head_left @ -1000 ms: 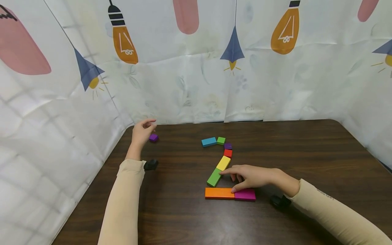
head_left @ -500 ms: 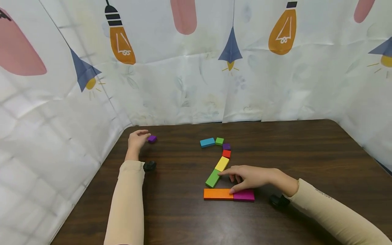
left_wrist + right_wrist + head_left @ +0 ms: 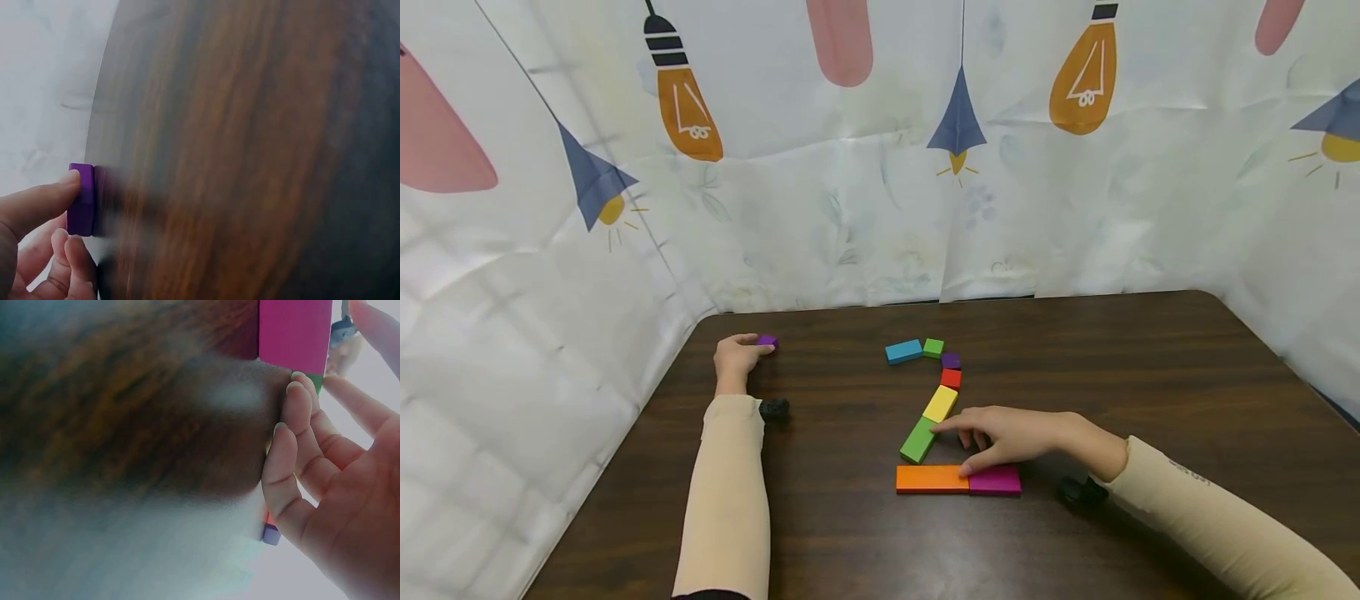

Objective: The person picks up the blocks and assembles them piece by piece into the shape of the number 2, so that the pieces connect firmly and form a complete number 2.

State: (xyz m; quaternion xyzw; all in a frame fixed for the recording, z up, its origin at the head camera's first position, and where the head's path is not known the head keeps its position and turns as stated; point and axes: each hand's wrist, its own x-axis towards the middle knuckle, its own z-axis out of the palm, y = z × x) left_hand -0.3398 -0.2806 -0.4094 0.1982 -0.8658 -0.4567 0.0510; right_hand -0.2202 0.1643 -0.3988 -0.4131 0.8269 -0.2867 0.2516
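At the table's far left corner my left hand (image 3: 737, 358) holds a small purple block (image 3: 767, 341) between thumb and fingers. In the left wrist view the thumb lies on the purple block (image 3: 81, 200), with other fingertips just below it. My right hand (image 3: 1011, 433) rests over the block figure: its index fingertip touches the long green block (image 3: 917, 442), and its thumb is on the orange block (image 3: 931, 479) near the joint with the magenta block (image 3: 996, 481). Its other fingers curl loosely around nothing.
Above the green block, a curved line runs through a yellow block (image 3: 941, 403), red block (image 3: 951, 378), dark purple block (image 3: 951, 360), small green block (image 3: 933, 347) and blue block (image 3: 904, 352). A patterned curtain (image 3: 850, 208) borders the dark wooden table (image 3: 1112, 358).
My left hand has come down to the purple block and taken hold of it. The right hand has stayed on the green and orange blocks. The head view has shifted slightly.
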